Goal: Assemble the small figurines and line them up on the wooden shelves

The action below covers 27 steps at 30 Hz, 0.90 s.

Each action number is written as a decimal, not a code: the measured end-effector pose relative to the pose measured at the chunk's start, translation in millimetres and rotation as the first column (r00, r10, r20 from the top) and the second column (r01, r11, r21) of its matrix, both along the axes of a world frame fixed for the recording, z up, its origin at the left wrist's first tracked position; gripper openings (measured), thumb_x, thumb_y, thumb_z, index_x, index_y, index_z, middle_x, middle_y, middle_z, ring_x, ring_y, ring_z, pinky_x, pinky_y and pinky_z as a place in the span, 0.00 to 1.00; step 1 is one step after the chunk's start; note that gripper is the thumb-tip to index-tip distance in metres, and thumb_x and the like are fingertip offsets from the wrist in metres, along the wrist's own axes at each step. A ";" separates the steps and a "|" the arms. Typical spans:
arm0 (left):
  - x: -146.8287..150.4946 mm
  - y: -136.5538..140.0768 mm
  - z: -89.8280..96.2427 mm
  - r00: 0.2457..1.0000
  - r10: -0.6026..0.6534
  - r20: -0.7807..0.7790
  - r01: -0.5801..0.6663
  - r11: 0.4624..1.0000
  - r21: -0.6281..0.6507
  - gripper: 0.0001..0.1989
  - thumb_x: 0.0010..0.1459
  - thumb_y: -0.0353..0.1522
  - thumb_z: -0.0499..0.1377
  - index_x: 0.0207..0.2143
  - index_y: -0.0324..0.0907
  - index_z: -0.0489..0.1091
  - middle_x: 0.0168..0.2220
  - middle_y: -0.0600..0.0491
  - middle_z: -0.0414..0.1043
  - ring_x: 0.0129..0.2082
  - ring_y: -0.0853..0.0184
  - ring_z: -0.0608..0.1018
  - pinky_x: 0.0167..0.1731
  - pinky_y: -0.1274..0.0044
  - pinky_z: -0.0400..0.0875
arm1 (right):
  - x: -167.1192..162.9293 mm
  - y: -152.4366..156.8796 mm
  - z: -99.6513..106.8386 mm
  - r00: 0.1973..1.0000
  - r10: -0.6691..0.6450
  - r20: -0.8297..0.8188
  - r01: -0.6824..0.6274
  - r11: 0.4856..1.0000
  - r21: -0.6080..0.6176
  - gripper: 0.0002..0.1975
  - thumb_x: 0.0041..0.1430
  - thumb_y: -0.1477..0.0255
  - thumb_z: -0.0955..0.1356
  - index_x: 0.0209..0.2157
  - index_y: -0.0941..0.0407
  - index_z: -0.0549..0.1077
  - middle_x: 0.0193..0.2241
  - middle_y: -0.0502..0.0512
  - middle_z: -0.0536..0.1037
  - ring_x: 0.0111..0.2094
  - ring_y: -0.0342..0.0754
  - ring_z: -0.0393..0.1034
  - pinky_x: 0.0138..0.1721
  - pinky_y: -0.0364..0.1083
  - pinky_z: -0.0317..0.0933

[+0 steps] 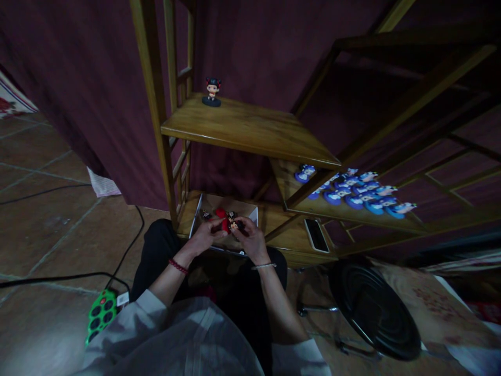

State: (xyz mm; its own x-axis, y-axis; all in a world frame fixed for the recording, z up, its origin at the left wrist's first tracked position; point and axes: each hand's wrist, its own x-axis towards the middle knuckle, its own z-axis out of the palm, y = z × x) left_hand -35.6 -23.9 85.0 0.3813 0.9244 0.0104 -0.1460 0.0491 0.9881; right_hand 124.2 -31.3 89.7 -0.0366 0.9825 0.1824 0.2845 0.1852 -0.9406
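Over a shallow white box (195, 216) on the lower shelf, both my hands are at a small figurine (234, 225) with a dark head and a red part. My left hand (205, 236), with a red bead bracelet at the wrist, pinches the red part. The fingers of my right hand (252, 241) close on the dark-haired head from the other side. Inside the box, another dark-haired figurine (206, 214) lies to the left, and more red and dark pieces sit just behind my fingers. My hands partly cover the box's contents.
A figurine on a black base (212, 94) stands on the upper shelf (250, 128). Several blue and white figurines (362, 196) fill the right shelf. A phone (316, 235) lies right of the box. A black stool (376, 308) and a green power strip (100, 314) with cables are on the floor.
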 end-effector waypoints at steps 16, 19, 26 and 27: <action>-3.0 -8.5 20.8 1.000 0.015 -0.001 -0.015 1.000 -0.006 0.26 0.44 0.34 0.63 0.48 0.37 0.67 0.45 0.46 0.71 0.45 0.63 0.72 0.49 0.69 0.62 | 0.8 -14.1 28.7 0.997 0.022 0.076 -0.028 0.997 0.069 0.12 0.50 0.68 0.66 0.38 0.54 0.70 0.37 0.53 0.73 0.37 0.46 0.69 0.40 0.46 0.64; -2.8 -10.2 25.2 1.000 0.018 -0.012 -0.018 1.000 0.012 0.27 0.44 0.34 0.64 0.48 0.36 0.67 0.44 0.46 0.71 0.43 0.63 0.72 0.49 0.69 0.63 | 1.9 -17.8 35.2 0.996 0.031 0.084 -0.037 0.996 0.078 0.12 0.51 0.67 0.66 0.39 0.54 0.70 0.37 0.53 0.74 0.37 0.47 0.69 0.38 0.46 0.65; -3.4 -15.5 40.6 0.999 -0.034 0.013 0.034 0.999 0.035 0.27 0.45 0.36 0.63 0.48 0.36 0.67 0.43 0.47 0.72 0.43 0.63 0.73 0.48 0.70 0.63 | 3.8 -24.8 48.9 0.990 0.016 0.142 -0.040 0.985 0.170 0.11 0.52 0.67 0.66 0.38 0.52 0.71 0.36 0.52 0.75 0.36 0.46 0.70 0.36 0.45 0.65; -3.7 -16.3 42.5 0.999 -0.043 0.016 0.042 0.998 0.038 0.26 0.45 0.36 0.63 0.48 0.36 0.67 0.43 0.47 0.72 0.43 0.63 0.73 0.47 0.71 0.63 | 4.0 -25.6 51.6 0.987 0.019 0.160 -0.049 0.982 0.183 0.11 0.52 0.68 0.66 0.39 0.52 0.71 0.37 0.52 0.75 0.36 0.46 0.70 0.37 0.45 0.65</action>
State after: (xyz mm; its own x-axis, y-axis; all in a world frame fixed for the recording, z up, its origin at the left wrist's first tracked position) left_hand -39.3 -40.2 127.5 0.4198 0.9062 0.0515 -0.1613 0.0186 0.9867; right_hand 128.2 -56.9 141.3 -0.1119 0.9297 0.3508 0.4161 0.3644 -0.8331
